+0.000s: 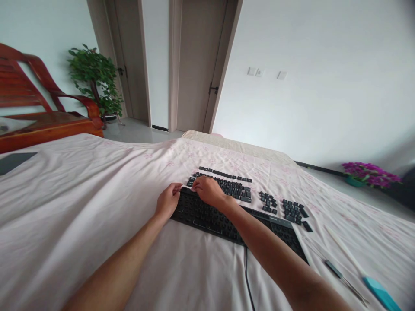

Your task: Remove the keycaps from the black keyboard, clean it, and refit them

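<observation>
A black keyboard base (207, 218) with its keycaps removed lies on a pale cloth-covered table (81, 194). My left hand (167, 201) rests at the keyboard's far left corner, fingers curled against its edge. My right hand (207, 190) lies over the keyboard's far edge, fingertips pinched near the left hand; what they pinch is hidden. Beyond the hands, removed dark keycaps (231, 186) are laid out in rows, with two smaller groups (293, 211) to the right.
A cable (248, 276) runs from the keyboard toward me. At the right lie a thin metal tool (345, 280) and a white brush with a teal handle (372, 283). A dark flat object (14, 160) sits far left. A wooden bench, plants and doors stand beyond.
</observation>
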The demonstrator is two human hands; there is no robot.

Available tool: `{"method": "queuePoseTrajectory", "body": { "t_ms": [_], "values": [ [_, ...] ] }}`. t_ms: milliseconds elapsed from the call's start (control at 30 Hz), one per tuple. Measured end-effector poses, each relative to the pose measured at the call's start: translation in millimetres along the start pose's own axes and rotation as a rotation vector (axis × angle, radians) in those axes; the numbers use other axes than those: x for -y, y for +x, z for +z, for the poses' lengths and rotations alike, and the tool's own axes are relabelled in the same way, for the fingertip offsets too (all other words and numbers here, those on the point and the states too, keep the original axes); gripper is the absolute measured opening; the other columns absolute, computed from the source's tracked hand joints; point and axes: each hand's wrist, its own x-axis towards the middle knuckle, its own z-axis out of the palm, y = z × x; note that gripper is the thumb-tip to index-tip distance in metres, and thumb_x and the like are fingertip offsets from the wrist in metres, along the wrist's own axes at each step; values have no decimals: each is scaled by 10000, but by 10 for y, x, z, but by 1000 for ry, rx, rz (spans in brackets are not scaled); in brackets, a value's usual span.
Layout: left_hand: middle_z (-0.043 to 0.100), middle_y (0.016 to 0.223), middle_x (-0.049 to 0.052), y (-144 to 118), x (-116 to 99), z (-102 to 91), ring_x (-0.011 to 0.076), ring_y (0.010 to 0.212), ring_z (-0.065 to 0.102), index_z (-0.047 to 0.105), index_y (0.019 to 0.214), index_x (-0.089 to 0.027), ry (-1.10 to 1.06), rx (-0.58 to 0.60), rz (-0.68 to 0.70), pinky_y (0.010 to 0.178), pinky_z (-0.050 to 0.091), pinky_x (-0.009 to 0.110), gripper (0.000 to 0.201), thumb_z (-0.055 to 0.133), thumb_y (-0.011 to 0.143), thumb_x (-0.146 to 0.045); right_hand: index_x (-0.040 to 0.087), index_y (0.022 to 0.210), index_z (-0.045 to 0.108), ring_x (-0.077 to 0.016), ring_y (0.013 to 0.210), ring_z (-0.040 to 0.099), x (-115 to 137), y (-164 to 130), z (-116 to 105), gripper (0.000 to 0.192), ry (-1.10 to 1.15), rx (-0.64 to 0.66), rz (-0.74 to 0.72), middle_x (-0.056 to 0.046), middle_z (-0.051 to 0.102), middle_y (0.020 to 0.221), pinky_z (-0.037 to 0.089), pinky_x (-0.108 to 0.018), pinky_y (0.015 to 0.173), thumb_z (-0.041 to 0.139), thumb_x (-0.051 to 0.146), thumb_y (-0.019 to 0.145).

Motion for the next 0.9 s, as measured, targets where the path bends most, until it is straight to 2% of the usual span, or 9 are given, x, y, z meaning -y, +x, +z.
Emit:
{"method": "queuePoseTrajectory", "body": {
  "t_ms": [133,267,333,400,567,700,800,900],
  "values": [
    [726,1043,32,15,-13,-40,160,980,674,631,1048,-212,-19,25,7,918,500,290,339,513,760,-78,208,980,714,-162,1021,625,67,14,22,256,-124,127,5,-59,691,1076,434,-219,863,486,159,874],
    [732,1031,27,25,1,-45,161,954,682,643,1043,-217,-9,17,-8,892,510,286,337,515,755,-95,174,946,725,-239,993,645,13,-104,-179,210,-330,235,78,-122,701,1036,466,-291,839,562,171,814],
    [735,1021,21,29,15,-37,166,942,685,651,1029,-226,4,7,-20,876,513,292,335,511,750,-101,144,921,728,-271,966,652,8,-118,-264,195,-359,245,98,-158,703,999,473,-322,824,587,170,788],
    [737,1015,16,32,25,-29,170,939,685,656,1020,-233,16,0,-27,866,513,297,338,507,746,-103,159,931,725,-265,972,649,36,-81,-286,207,-357,222,90,-145,702,1016,470,-318,822,558,178,811],
    [733,1026,18,23,10,-35,164,953,679,651,1011,-228,25,6,-17,877,503,286,327,506,747,-99,229,970,712,-194,983,644,167,71,-105,264,-210,114,-7,-62,695,1050,452,-256,829,473,178,870],
    [729,1034,10,9,-17,-52,155,949,678,643,1022,-235,28,10,-6,875,500,272,327,506,757,-100,216,976,713,-204,1009,638,183,36,-53,274,-265,175,13,-85,680,1093,455,-269,843,462,165,877],
    [730,1023,8,10,-22,-53,158,927,681,644,1021,-238,40,2,-16,852,505,273,334,499,757,-93,153,947,720,-268,984,649,119,-35,-144,213,-342,225,79,-151,692,1040,474,-317,811,555,164,813],
    [731,1022,9,20,-14,-42,158,921,682,645,1029,-236,49,0,-26,839,505,267,338,497,762,-91,166,923,728,-267,965,656,62,-37,-208,194,-334,226,88,-133,710,986,474,-311,799,578,190,803]
  ]
}}
